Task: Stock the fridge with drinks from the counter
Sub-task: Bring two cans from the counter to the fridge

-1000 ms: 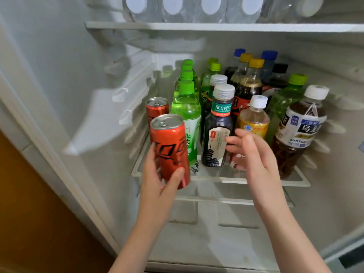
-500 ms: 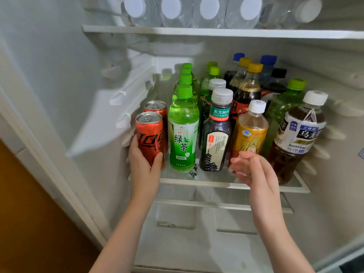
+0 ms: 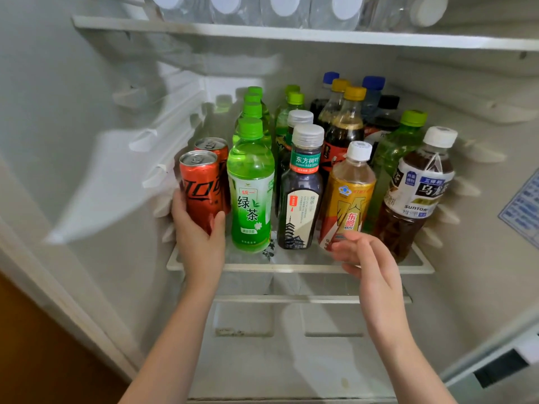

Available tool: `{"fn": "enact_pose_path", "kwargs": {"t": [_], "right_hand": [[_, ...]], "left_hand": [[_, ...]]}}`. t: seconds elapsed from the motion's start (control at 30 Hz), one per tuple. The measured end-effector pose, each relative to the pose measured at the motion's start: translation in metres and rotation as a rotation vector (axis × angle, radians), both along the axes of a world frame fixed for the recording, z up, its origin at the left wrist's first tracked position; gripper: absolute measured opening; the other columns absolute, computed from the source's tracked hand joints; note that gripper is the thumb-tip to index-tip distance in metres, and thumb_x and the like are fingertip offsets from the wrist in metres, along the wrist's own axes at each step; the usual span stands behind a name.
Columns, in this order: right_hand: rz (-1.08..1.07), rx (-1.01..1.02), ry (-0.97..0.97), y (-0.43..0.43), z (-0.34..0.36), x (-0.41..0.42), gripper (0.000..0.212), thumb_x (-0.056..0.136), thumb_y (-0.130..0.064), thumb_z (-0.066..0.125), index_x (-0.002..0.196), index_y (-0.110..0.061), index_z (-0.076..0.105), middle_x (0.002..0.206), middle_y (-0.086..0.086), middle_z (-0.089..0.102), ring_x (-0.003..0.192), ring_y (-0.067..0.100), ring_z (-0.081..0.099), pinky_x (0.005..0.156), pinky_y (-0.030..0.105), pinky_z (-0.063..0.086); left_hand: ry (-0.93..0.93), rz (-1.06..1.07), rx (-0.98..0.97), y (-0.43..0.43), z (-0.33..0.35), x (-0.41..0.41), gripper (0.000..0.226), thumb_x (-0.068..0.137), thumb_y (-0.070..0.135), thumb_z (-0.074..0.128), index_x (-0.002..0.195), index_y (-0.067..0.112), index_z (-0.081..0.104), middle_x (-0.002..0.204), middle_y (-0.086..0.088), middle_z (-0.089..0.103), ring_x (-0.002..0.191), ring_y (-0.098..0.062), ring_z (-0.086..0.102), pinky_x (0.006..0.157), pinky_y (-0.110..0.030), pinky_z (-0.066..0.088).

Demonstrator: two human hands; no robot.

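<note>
Brown surface point(image 3: 35, 360) fills 7–8 o'clock corner, plain, flat, wedge-shaped, widest at bottom edge. Blue-and-white printed label point(image 3: 522, 205) at 3 o'clock, tilted, cut by right picture edge, print too blurred to read. Dark rectangular gap point(image 3: 495, 371) at 4–5 o'clock, white block point(image 3: 529, 346) just beside it, toward 4 o'clock.

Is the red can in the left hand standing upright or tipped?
Upright: the red can stands vertical beside the green tea bottle, left hand wrapped round its lower part.
</note>
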State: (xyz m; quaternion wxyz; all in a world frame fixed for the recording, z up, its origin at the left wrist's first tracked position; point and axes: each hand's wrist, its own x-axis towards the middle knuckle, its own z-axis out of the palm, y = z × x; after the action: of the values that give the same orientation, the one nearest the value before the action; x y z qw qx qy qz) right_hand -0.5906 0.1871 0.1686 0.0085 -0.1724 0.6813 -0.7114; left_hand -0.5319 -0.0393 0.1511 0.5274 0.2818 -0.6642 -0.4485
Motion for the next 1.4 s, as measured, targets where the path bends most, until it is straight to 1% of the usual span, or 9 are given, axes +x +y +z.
{"fn": "enact_pose_path", "kwargs": {"t": [0.2,0.33,0.47,0.57,0.73,0.93,1.07,1.2,1.4], "right_hand": [[-0.055,0.018,-0.004,0.015,-0.006,0.004,0.022,0.100,-0.024,0.043,0.097,-0.023,0.065,0.089,0.001,0.072,0.086,0.017,0.067,0.081,0.030,0.046],[-0.102,0.043,-0.022,0.027,-0.011,0.015,0.022,0.099,-0.024,0.043,0.095,-0.027,0.065,0.088,-0.002,0.072,0.084,0.013,0.067,0.080,0.029,0.047],[-0.166,0.115,-0.026,0.051,-0.023,0.035,0.018,0.098,-0.027,0.046,0.097,-0.028,0.064,0.088,-0.006,0.071,0.082,0.010,0.067,0.077,0.027,0.047],[-0.226,0.212,-0.065,0.079,-0.042,0.058,0.017,0.098,-0.027,0.046,0.101,-0.025,0.063,0.089,-0.009,0.070,0.081,0.005,0.066,0.075,0.022,0.046],[-0.409,0.367,-0.253,0.144,-0.091,0.132,0.013,0.096,-0.024,0.050,0.094,-0.031,0.061,0.085,-0.010,0.069,0.074,-0.002,0.064,0.069,0.020,0.048],[-0.635,0.620,-0.651,0.221,-0.170,0.278,0.012,0.095,-0.030,0.049,0.087,-0.035,0.056,0.088,-0.007,0.067,0.085,0.015,0.065,0.082,0.038,0.051],[-0.795,0.731,-0.973,0.264,-0.222,0.399,0.019,0.095,-0.027,0.048,0.098,-0.017,0.064,0.093,0.001,0.065,0.091,0.023,0.063,0.079,0.033,0.047],[-0.999,0.657,-1.288,0.289,-0.252,0.529,0.021,0.095,-0.025,0.047,0.079,-0.015,0.056,0.089,0.006,0.063,0.091,0.029,0.060,0.070,0.030,0.038],[-1.223,0.403,-1.575,0.304,-0.281,0.674,0.023,0.094,-0.021,0.047,0.071,-0.017,0.051,0.075,0.003,0.058,0.079,0.026,0.056,0.068,0.031,0.036]], "left_hand": [[0.189,0.059,-0.130,0.025,-0.015,0.022,0.056,0.085,0.020,0.057,0.136,0.017,0.036,0.139,-0.003,0.040,0.132,-0.021,0.040,0.111,-0.043,0.034],[0.203,0.063,-0.270,0.046,-0.021,0.039,0.042,0.084,0.015,0.058,0.124,0.008,0.047,0.126,-0.002,0.047,0.118,-0.011,0.046,0.101,-0.023,0.037],[0.121,-0.137,-0.246,0.076,-0.021,0.048,0.026,0.084,0.021,0.056,0.109,0.027,0.053,0.107,0.029,0.052,0.103,0.004,0.050,0.091,-0.014,0.037],[0.048,-0.406,-0.199,0.101,-0.040,0.059,0.013,0.087,0.019,0.054,0.100,0.022,0.055,0.100,0.023,0.059,0.095,0.001,0.055,0.087,-0.016,0.039],[-0.336,-0.847,-0.133,0.145,-0.086,0.092,0.010,0.091,0.019,0.059,0.093,0.029,0.058,0.092,0.017,0.063,0.089,0.002,0.058,0.078,-0.006,0.038],[-0.925,-1.446,0.019,0.231,-0.165,0.123,0.013,0.092,0.016,0.059,0.096,0.029,0.059,0.095,0.008,0.063,0.083,-0.006,0.059,0.072,-0.009,0.042],[-1.355,-1.621,-0.163,0.293,-0.236,0.164,0.023,0.093,0.018,0.057,0.114,0.010,0.060,0.112,-0.007,0.063,0.094,-0.018,0.057,0.079,-0.020,0.040],[-1.775,-1.773,-0.405,0.330,-0.274,0.225,0.029,0.096,0.026,0.052,0.118,0.007,0.056,0.118,-0.015,0.061,0.104,-0.028,0.059,0.089,-0.030,0.044],[-1.825,-1.913,-0.856,0.418,-0.273,0.294,0.013,0.095,0.027,0.052,0.084,0.019,0.053,0.086,-0.003,0.059,0.071,-0.014,0.052,0.063,-0.023,0.040]]}}
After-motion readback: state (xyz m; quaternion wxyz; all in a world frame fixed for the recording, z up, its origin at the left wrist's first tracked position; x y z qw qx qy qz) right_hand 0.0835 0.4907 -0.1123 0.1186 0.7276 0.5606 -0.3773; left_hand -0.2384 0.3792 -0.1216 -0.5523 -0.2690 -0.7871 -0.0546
